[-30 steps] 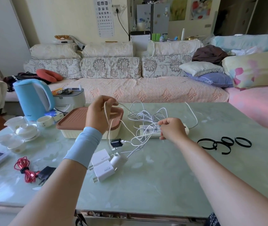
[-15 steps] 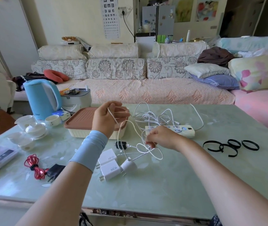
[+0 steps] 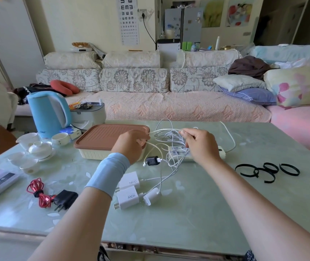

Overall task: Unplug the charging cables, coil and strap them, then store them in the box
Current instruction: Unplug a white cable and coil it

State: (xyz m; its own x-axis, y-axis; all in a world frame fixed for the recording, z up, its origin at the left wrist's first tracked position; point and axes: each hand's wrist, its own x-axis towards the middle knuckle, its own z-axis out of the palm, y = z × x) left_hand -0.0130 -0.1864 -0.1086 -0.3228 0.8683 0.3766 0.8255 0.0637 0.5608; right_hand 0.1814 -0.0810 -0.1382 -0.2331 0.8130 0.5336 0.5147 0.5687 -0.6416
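Since half a second ago the right hand (image 3: 201, 146) has lifted from low beside the black adapter (image 3: 153, 160) to the height of the left hand (image 3: 131, 146), and a run of white cable (image 3: 166, 129) now stretches nearly level between the two. Seen from the head camera, the left hand hovers over the front right corner of the box (image 3: 103, 136), its fingers curled round the white cable, a blue wristband (image 3: 109, 174) on the forearm behind it. Opposite, the right hand pinches the same cable between thumb and forefinger above the tangle of white cables (image 3: 173, 149), which drapes over the power strip (image 3: 221, 154) and trails down toward the near edge of the table (image 3: 188, 223). Still lidded in brown, the box sits just left of that tangle. Nearer the camera lie two white chargers (image 3: 128, 196) side by side and a small white plug (image 3: 152, 195) just right of them, each with a cable running back into the tangle. Four black straps (image 3: 267, 170) lie in loops well to the right of the power strip. At the near left a coiled red cable (image 3: 39, 193) — bound at its middle — rests beside its black plug (image 3: 65, 199), and a blue kettle (image 3: 48, 113) stands behind a set of white cups (image 3: 39, 147).
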